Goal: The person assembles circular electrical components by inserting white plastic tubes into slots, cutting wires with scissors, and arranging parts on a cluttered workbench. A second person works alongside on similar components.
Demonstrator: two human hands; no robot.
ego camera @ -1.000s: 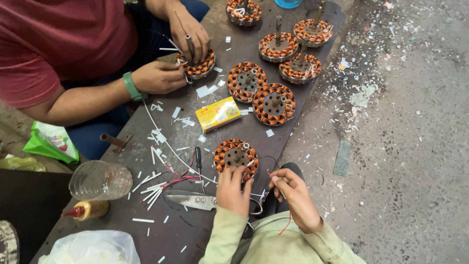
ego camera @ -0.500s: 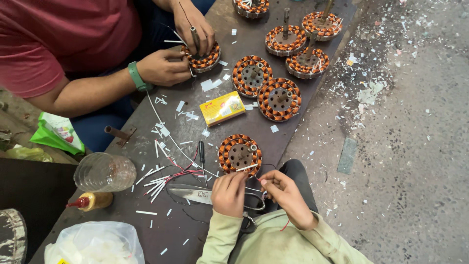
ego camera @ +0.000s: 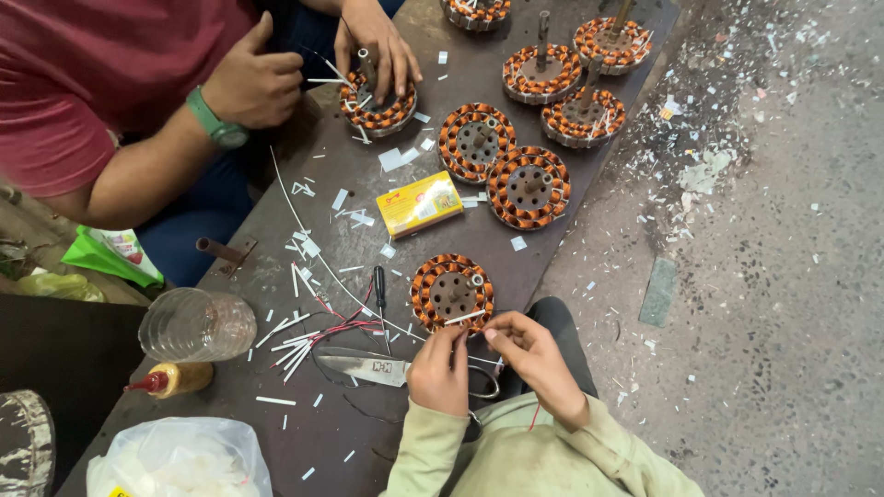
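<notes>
Dark and littered with white paper scraps, the counter [ego camera: 276, 198] runs beside a speckled concrete floor [ego camera: 783, 276]. From the head view, the left hand [ego camera: 439, 370] and right hand [ego camera: 529, 354] meet at the near rim of a copper-wound stator [ego camera: 451, 293], fingers pinched together on a white insulation strip [ego camera: 463, 318]. Scissors [ego camera: 382, 369] lie just beside the left hand. Across the counter, a co-worker's hands [ego camera: 373, 46] work another stator [ego camera: 378, 103].

A yellow box [ego camera: 419, 203] lies mid-table [ego camera: 368, 442], with scissors [ego camera: 378, 369] and a black screwdriver [ego camera: 379, 287] nearer. A clear jar [ego camera: 196, 324], a glue bottle [ego camera: 175, 378] and a plastic bag [ego camera: 180, 458] sit at the left end.
</notes>
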